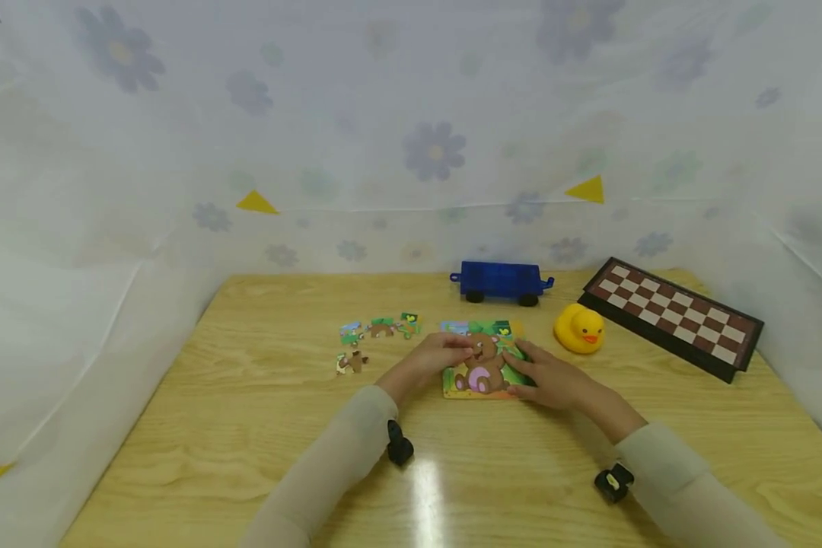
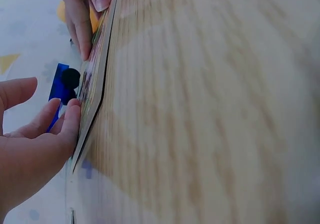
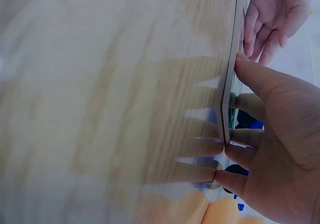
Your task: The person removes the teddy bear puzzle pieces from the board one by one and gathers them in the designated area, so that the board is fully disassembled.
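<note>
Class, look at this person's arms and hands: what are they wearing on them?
The left hand and right hand are bare, without gloves. The left sleeve and right sleeve are long, plain and pale cream, with wide cuffs. A small, blocky black device sits by the left cuff, and a similar one by the right.

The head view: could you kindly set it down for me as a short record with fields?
left hand: touches the bear jigsaw puzzle by the bear's face
right hand: spread at the puzzle's right side
loose puzzle pieces: several, left of the puzzle
blue toy wagon: behind the puzzle
yellow rubber duck: between puzzle and game board
checkered game board: far right, lying at an angle
surface: wooden table
</note>
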